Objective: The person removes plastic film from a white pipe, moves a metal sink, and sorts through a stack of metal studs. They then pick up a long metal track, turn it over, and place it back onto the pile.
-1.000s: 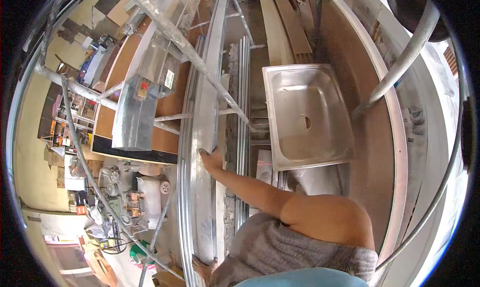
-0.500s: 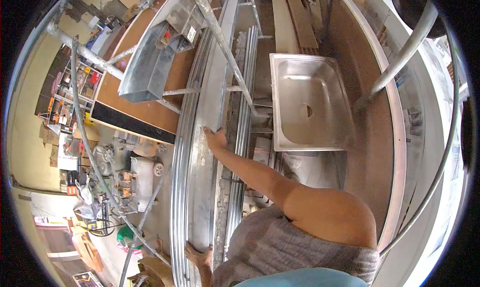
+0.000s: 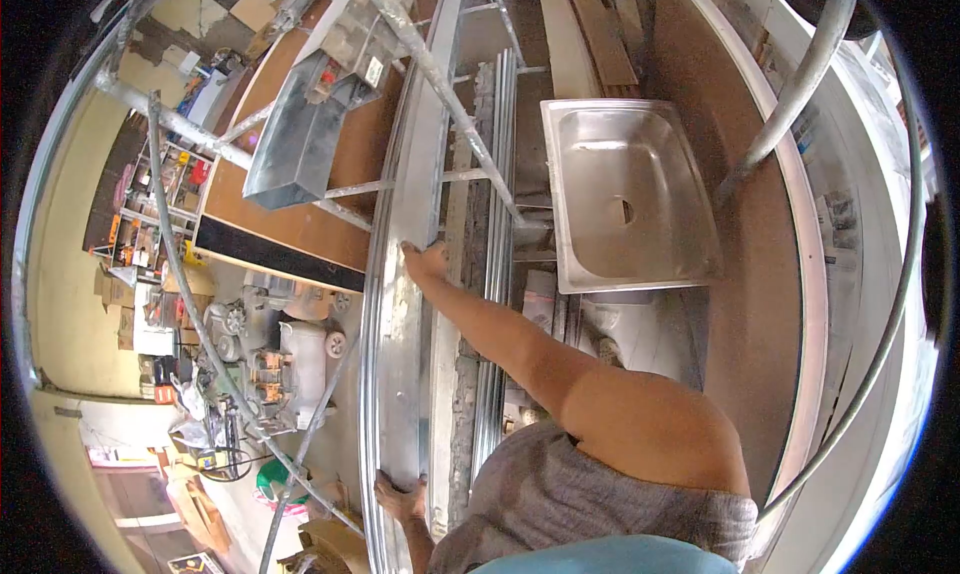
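A long, wide grey metal channel [image 3: 402, 374] runs away from me across the scaffold, beside a stack of thin metal profiles. My right hand [image 3: 426, 264] grips its right edge at mid-length, arm stretched out and thumb on the top face. Nearer my body, my left hand [image 3: 402, 498] holds the same edge, its thumb also on the metal. The fingertips of both hands are hidden beyond the edge. To the left lie thin shiny profiles [image 3: 371, 404]; more metal profiles [image 3: 490, 374] and a rough, cement-stained board [image 3: 455, 374] lie to the right.
A stainless steel sink [image 3: 625, 244] rests at the right beside a brown panel [image 3: 755, 294]. Scaffold tubes [image 3: 440, 89] cross overhead and a metal box section [image 3: 300, 139] juts out at upper left. Below on the left stand a compressor [image 3: 300, 354] and cluttered shelves [image 3: 165, 189].
The view has shifted slightly, moving most things rightward. The channel appears a little further left over the thin profiles. Both hands keep their grip on it.
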`<state>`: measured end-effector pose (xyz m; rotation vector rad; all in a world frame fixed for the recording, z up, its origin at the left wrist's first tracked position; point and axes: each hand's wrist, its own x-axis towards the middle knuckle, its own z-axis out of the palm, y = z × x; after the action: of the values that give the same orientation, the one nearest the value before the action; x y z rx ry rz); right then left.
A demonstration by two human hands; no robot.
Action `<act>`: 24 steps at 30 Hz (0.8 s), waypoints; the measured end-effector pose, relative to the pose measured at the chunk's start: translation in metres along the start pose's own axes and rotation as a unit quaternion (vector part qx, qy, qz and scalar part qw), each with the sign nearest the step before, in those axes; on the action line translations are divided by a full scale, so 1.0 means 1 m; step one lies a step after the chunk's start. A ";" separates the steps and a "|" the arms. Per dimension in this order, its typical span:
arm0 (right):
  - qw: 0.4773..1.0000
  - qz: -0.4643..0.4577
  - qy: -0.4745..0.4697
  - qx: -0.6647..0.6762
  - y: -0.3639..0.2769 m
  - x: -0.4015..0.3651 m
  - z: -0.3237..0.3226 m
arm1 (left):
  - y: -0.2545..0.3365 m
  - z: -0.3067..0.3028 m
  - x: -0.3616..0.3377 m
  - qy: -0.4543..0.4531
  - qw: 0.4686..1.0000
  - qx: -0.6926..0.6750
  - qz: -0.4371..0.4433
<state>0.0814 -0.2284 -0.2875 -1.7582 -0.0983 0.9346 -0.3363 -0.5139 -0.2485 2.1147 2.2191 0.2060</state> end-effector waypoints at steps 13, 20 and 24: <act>0.998 -0.029 0.004 -0.053 -0.002 0.006 0.008 | -0.019 0.016 0.007 0.045 0.998 0.023 0.040; 0.998 -0.024 -0.007 -0.063 -0.012 0.003 0.036 | -0.029 0.004 0.046 -0.017 1.000 -0.013 0.019; 0.998 -0.037 -0.001 -0.044 -0.021 -0.012 0.024 | -0.019 -0.004 0.043 0.014 0.998 -0.013 0.055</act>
<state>0.0655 -0.2068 -0.2656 -1.8217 -0.2080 0.8900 -0.3582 -0.4716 -0.2460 2.2356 2.1060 0.2705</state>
